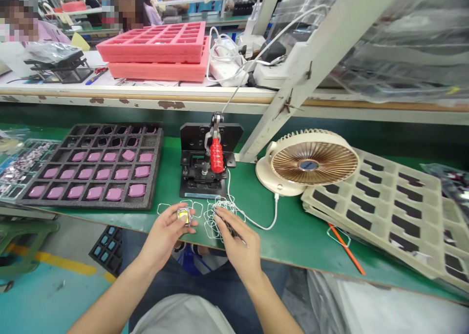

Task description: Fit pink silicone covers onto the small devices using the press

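My left hand (165,234) pinches a small square part with a yellow centre (183,215) just above the green bench edge. My right hand (238,243) rests on a heap of thin white wire rings (220,216); its fingertips press into the heap and a thin dark tool seems to lie under the fingers. Directly behind both hands stands a black press jig (205,165) with a red-handled lever (216,154).
A black foam tray (91,165) holding several pink parts lies at the left. A cream desk fan (309,162) and stacked cream trays (388,212) fill the right, with an orange pencil (346,248) near the edge. Pink foam trays (157,46) sit on the shelf; people work behind.
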Demonstrator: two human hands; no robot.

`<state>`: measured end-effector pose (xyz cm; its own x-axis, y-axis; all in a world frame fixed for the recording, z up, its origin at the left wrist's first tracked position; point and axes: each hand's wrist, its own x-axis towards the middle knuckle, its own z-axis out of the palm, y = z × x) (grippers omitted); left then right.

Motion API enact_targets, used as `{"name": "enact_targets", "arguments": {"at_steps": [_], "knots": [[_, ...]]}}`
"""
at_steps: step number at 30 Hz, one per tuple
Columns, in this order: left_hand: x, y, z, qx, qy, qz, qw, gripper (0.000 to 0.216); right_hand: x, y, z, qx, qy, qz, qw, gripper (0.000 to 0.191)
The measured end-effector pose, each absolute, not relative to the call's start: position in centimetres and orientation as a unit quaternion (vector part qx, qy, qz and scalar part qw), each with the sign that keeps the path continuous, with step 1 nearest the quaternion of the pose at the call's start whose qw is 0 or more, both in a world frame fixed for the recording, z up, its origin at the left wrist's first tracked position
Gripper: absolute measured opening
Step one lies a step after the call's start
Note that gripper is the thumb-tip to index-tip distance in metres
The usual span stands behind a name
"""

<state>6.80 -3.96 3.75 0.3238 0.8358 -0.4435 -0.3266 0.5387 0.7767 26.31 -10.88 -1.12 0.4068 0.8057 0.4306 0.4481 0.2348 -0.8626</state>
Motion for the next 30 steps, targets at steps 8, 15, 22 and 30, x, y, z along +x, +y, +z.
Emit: {"name": "enact_targets", "arguments": {"at_steps": [8, 15, 22, 30], "knots": [[6.4, -4.7, 4.0, 0.224, 0.417, 0.332, 0.816, 0.047, 28.1, -13.2, 0.3, -0.661, -0.496, 0.125, 0.550, 0.027], [7.3, -4.9, 2.1, 0.202, 0.432, 0.273, 0.836, 0.059, 42.3, -19.3, 4.1, -0.848, -0.355, -0.022, 0.392, 0.046], [8.3, -6.4, 0.2, 0.198, 0.445, 0.252, 0.836, 0.040, 58.2, -23.4, 8.5, -0.955, -0.274, 0.058, 0.099, 0.025], [9.4, -7.8, 0.0, 0.164, 0.442, 0.251, 0.845, 0.059, 60.8, -21.0, 7.9, -0.929, -0.352, 0.106, 0.038, 0.031]]}}
